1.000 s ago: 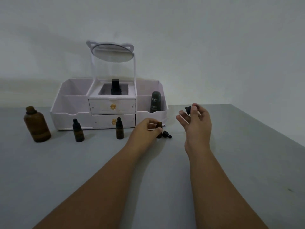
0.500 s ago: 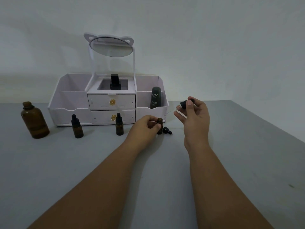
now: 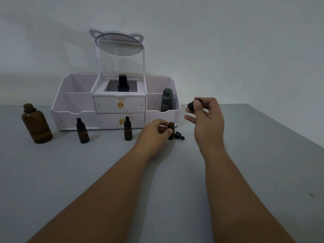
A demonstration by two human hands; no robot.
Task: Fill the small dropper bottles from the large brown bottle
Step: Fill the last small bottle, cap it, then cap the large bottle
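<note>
My left hand [image 3: 154,133] grips a small open brown dropper bottle [image 3: 171,128] that stands on the grey table. My right hand [image 3: 206,118] is raised to the right of it and pinches a black dropper cap [image 3: 191,105] whose thin glass pipette points down-left. A second black dropper cap [image 3: 179,135] lies on the table just right of the held bottle. Two capped small dropper bottles stand further left, one [image 3: 128,129] in front of the drawers and one [image 3: 82,131] beside it. The large brown bottle [image 3: 36,124] stands uncapped at the far left.
A white cosmetic organiser [image 3: 73,113] with two drawers, side compartments and a tilted round mirror [image 3: 119,43] stands against the wall. A dark green Kahf bottle [image 3: 166,102] is in its right compartment, a black bottle [image 3: 123,84] in the top middle. The table's right edge runs diagonally.
My right hand has stayed raised with the dropper cap, turning it slightly. The left hand keeps its grip on the small bottle. The view has tilted up a little.
</note>
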